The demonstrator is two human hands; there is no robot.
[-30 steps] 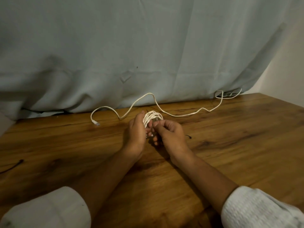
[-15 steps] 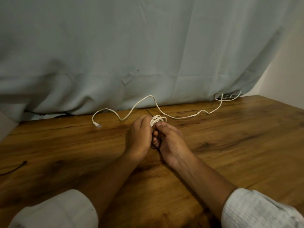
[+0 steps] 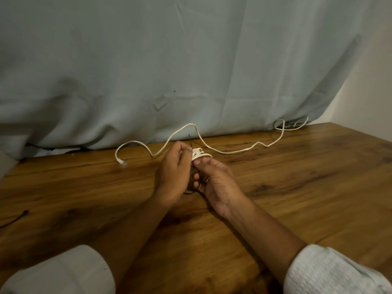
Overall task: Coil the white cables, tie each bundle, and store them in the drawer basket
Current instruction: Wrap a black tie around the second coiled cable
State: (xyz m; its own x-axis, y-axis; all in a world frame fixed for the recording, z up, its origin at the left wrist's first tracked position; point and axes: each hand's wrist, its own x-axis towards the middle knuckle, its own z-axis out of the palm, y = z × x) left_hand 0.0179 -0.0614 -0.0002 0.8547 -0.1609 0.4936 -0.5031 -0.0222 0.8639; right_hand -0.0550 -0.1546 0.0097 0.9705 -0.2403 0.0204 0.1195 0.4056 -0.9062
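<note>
A small coil of white cable (image 3: pixel 201 155) is held between both hands above the middle of the wooden table (image 3: pixel 297 187). My left hand (image 3: pixel 174 172) pinches a thin dark tie (image 3: pixel 190 141) that sticks up beside the coil. My right hand (image 3: pixel 216 183) grips the coil from the right, thumb on top, with the tie's dark end between its fingers. A second white cable (image 3: pixel 233 151) lies loose and wavy along the back of the table, its plug (image 3: pixel 122 162) at the left end. No drawer basket is in view.
A pale grey-green cloth (image 3: pixel 169 71) hangs behind the table and drapes onto its back edge. Another dark tie (image 3: pixel 14 218) lies at the table's left edge. A white wall (image 3: pixel 371 92) stands at the right.
Both hands have drawn closer together and slightly nearer to me. The coil is more hidden between them, and the dark tie now sticks up from my left hand's pinch.
</note>
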